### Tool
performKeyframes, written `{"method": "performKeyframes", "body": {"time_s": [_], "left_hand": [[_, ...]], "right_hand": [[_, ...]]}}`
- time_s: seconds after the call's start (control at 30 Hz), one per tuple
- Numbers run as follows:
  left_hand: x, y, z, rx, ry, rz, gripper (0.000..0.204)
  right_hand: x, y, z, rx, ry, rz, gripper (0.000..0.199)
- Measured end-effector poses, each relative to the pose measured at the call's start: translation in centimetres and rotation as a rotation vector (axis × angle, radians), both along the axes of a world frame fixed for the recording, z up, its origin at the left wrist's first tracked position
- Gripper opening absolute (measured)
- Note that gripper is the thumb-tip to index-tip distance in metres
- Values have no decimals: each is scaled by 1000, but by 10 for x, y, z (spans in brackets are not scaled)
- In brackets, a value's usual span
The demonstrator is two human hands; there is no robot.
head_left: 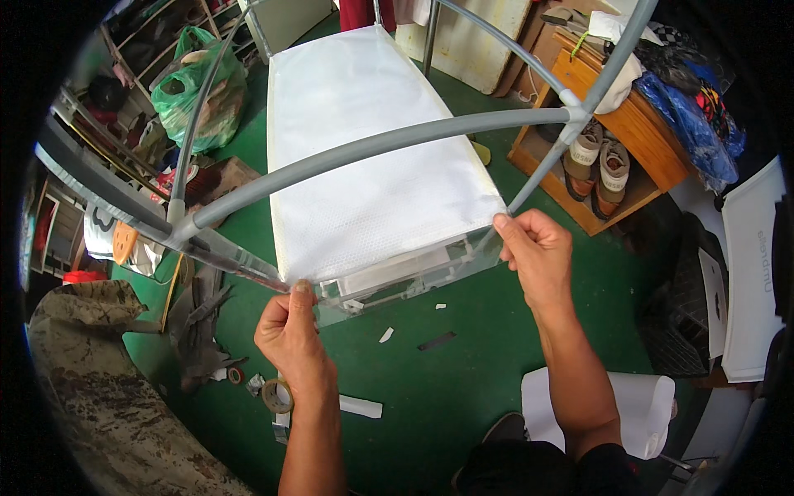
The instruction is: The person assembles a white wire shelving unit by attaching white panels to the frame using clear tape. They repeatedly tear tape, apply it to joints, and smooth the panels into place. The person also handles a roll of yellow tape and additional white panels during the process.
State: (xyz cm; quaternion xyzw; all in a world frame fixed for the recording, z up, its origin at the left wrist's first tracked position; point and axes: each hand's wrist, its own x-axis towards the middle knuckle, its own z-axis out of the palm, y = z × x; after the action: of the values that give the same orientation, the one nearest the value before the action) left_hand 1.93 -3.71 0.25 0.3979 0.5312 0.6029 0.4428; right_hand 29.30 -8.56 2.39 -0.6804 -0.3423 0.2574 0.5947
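Observation:
A long white sheet [356, 91] with a fine dotted texture stretches away from me, under the curved front bar of a grey tube frame [380, 142]. Along its near edge runs a clear plastic strip [413, 279], through which the green floor shows. My left hand [294, 335] pinches the near left corner between thumb and bent fingers. At the near right corner my right hand [539, 256] has the same pinch, thumb on top. Between the two hands the edge looks drawn fairly straight. Whether the strip is fixed to the sheet, I cannot tell.
On the green floor lie a roll of tape [279, 408], scraps and a white rolled sheet [649, 405]. A wooden cabinet [662, 157] with shoes stands right. At left are a green plastic bag [198, 99] and camouflage cloth [99, 372]. Frame tubes rise around the sheet.

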Motion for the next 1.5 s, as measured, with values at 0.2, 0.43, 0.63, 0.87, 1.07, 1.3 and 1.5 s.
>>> {"method": "performKeyframes", "body": {"time_s": [0.2,0.43,0.63,0.87,1.07,1.3,1.5], "left_hand": [[3,-3,5,14,31,-5,25],[3,-3,1,18,15,3,25],[4,-2,2,-28,-34,2,25],[3,3,1,-57,-139,24,27],[6,2,6,-115,-164,24,29],[3,2,7,-136,-145,8,28],[-1,3,6,-141,-158,-20,25]], "right_hand": [[1,0,-3,-6,31,-1,28],[0,3,-4,1,39,-14,29],[7,2,-13,35,8,10,29],[6,6,-13,24,37,14,32],[4,7,-4,-19,90,-12,32],[8,8,4,-120,96,17,35],[15,7,10,-279,42,61,40]]}}
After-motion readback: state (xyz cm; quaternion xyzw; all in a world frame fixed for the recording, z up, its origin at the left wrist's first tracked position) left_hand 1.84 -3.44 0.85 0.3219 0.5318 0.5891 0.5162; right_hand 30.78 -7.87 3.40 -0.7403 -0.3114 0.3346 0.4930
